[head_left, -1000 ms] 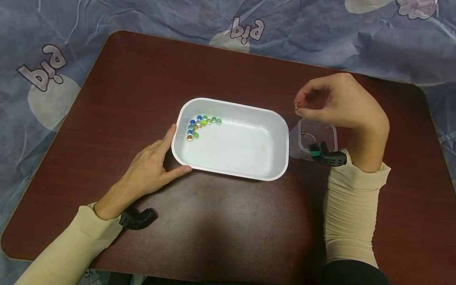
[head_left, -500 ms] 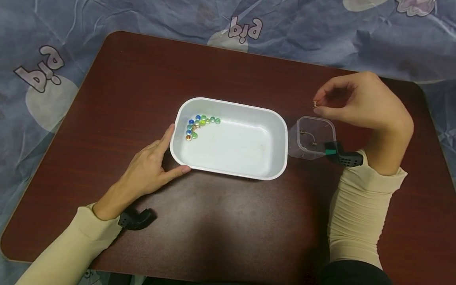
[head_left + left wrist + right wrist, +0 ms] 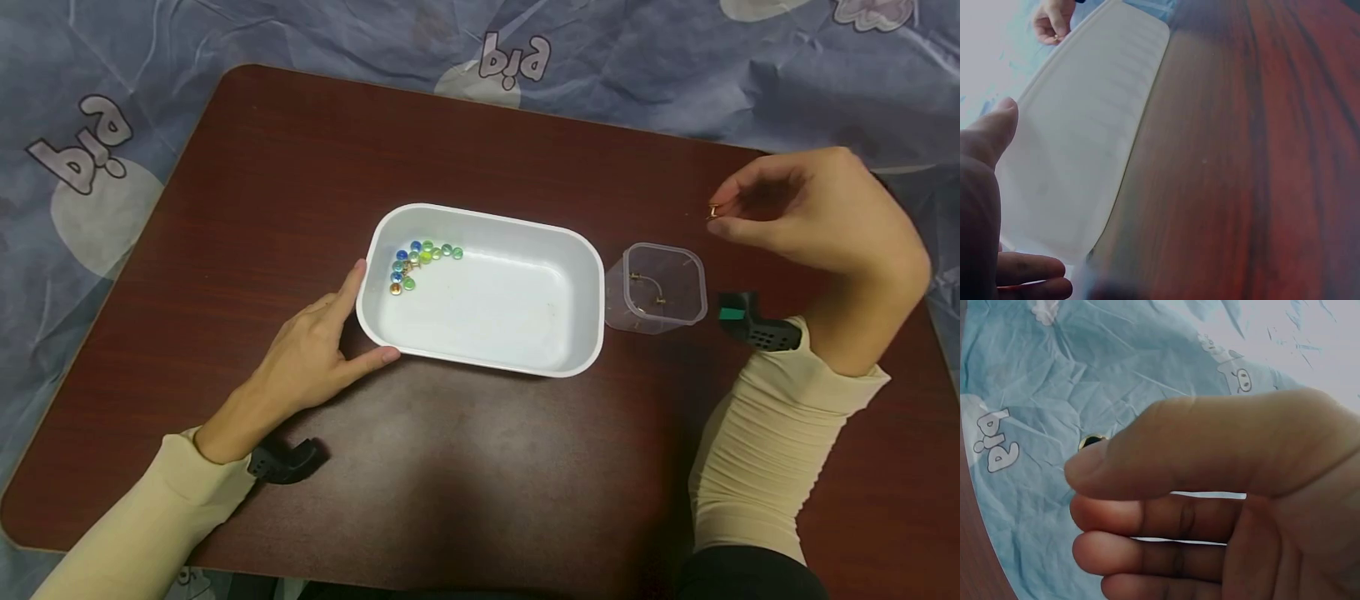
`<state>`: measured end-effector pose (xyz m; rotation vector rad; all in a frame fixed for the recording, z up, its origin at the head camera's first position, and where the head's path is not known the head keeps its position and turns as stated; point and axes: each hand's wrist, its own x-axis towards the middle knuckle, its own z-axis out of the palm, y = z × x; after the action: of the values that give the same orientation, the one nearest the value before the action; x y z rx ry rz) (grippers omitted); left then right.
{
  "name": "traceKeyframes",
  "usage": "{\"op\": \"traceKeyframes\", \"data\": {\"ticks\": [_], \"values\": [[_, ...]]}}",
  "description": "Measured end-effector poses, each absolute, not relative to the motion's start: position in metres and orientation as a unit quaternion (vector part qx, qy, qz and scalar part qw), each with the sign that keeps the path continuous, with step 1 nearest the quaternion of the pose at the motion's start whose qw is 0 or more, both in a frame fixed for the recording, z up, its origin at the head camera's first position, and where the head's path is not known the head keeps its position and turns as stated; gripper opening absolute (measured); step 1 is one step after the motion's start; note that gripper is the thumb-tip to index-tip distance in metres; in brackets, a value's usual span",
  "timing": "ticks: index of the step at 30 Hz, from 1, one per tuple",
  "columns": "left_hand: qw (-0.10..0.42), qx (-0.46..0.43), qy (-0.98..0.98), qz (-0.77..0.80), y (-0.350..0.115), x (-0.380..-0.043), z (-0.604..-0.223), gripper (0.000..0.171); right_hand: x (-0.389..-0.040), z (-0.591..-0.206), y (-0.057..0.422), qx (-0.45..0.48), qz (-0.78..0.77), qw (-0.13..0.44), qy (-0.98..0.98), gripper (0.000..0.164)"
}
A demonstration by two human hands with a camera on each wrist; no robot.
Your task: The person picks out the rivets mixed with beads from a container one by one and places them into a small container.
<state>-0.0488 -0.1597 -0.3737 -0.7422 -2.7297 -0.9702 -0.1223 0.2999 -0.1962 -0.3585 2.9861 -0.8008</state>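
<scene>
In the head view my left hand (image 3: 311, 350) rests against the left end of a white rectangular tray (image 3: 480, 362), fingers fairly straight and thumb along the near rim. Several coloured glass beads (image 3: 425, 257) lie in the tray's far left corner, with a few small gold pieces (image 3: 408, 267) among them. At the upper right, my right hand (image 3: 832, 212) pinches a small gold spool-shaped stud (image 3: 713, 212) between thumb and finger, above the table. The right wrist view shows part of this gold stud (image 3: 1090, 441), dark in the centre, behind the thumb tip.
A clear plastic box (image 3: 667, 321) stands at the tray's right end, with a few small gold pieces (image 3: 660, 301) in it. Both are on a dark brown table (image 3: 480, 467). Beyond its far edge hangs a blue printed cloth (image 3: 337, 42).
My right hand has moved to the right with the gold stud, away from above the clear box, which is now fully in view. The left hand has stayed at the tray.
</scene>
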Motion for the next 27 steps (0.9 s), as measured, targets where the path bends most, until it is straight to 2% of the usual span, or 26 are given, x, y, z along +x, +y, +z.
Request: {"op": "traceKeyframes", "data": {"ticks": [11, 27], "values": [[0.095, -0.249, -0.911, -0.315, -0.159, -0.049, -0.375, 0.106, -0.116, -0.192, 0.311, -0.098, -0.285, 0.01, 0.953, 0.012], [0.08, -0.245, -0.911, -0.321, -0.159, -0.049, -0.374, 0.104, -0.109, -0.188, 0.314, -0.106, -0.331, -0.01, 0.938, 0.017]]}}
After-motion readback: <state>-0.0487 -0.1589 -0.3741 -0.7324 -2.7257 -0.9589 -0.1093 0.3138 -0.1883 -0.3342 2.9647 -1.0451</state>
